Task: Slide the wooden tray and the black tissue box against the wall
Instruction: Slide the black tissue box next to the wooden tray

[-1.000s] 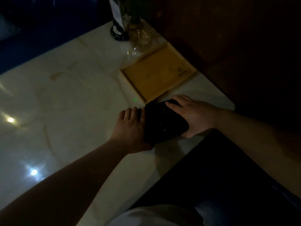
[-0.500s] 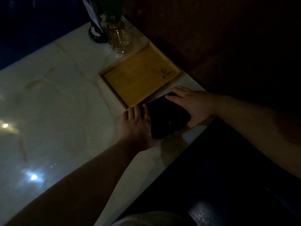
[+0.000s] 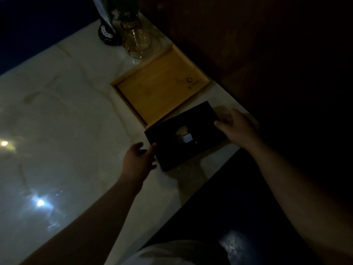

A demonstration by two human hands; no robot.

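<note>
Dim light; a pale marbled counter (image 3: pixel 63 119) is seen from above, with a dark wooden wall (image 3: pixel 257 44) along its far right edge

The wooden tray (image 3: pixel 162 87) is set flat on the counter, its far long side close along the wall; whether it touches cannot be told in the gloom. A small round mark is seen in its right corner

The black tissue box (image 3: pixel 183 136) is laid flat just in front of the tray, its far edge touching or nearly touching the tray's near rim, turned at a slight angle to it. A white tissue (image 3: pixel 185 135) is shown in the slot on top. The box's right end is near the wall but a strip of counter is seen between them

The left hand (image 3: pixel 138 161) is placed at the box's near-left corner, fingers (image 3: pixel 152 147) loosely spread and curled, the tips just touching the box's edge; nothing is gripped. The right hand (image 3: pixel 236 127) is held at the box's right end, fingers (image 3: pixel 219 123) apart and extended, tips against the top right edge, not closed on it

A clear glass vase (image 3: pixel 136 40) and a dark round-based stand (image 3: pixel 108 35) are seen beyond the tray, at the far end by the wall
</note>
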